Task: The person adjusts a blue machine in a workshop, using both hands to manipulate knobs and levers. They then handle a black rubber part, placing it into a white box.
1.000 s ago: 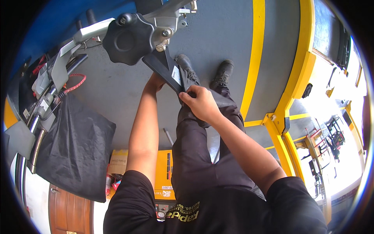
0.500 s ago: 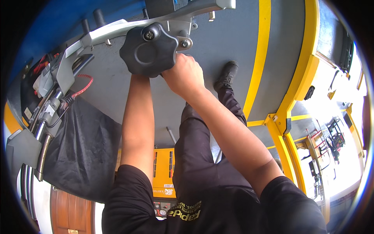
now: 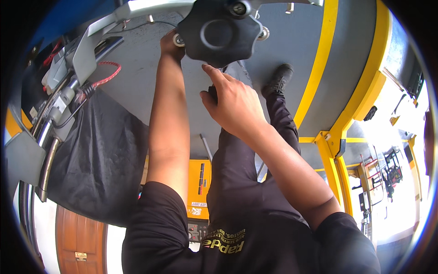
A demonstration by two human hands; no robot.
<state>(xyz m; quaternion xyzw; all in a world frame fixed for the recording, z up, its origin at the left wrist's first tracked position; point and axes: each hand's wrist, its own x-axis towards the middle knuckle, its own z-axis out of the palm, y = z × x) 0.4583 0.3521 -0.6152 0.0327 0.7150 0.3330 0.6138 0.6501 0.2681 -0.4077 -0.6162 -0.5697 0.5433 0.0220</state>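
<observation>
A large black lobed knob (image 3: pixel 218 34) fills the top middle, on a silver curved metal arm (image 3: pixel 157 5). My left hand (image 3: pixel 171 45) reaches up to the knob's left edge, beside a small round metal fitting (image 3: pixel 179 40); its fingers are hidden behind the knob. My right hand (image 3: pixel 236 104) is just below the knob, index finger stretched toward its lower rim. Between thumb and palm shows part of a small black object (image 3: pixel 212 93), its kind unclear. The other fingers of that hand are out of sight.
At left stand a metal frame with rods (image 3: pixel 59 105), a red braided cable (image 3: pixel 109 68) and a hanging black cloth (image 3: pixel 98 160). Yellow posts (image 3: pixel 335 160) rise at right. A yellow machine (image 3: pixel 197 182) and a brown wooden door (image 3: pixel 80 242) are toward the bottom. My shoe (image 3: pixel 279 80) is on the grey floor.
The knob now appears farther right and higher in view. My right hand has come away from beside it to below it, index finger extended. My left hand now shows at the knob's left edge.
</observation>
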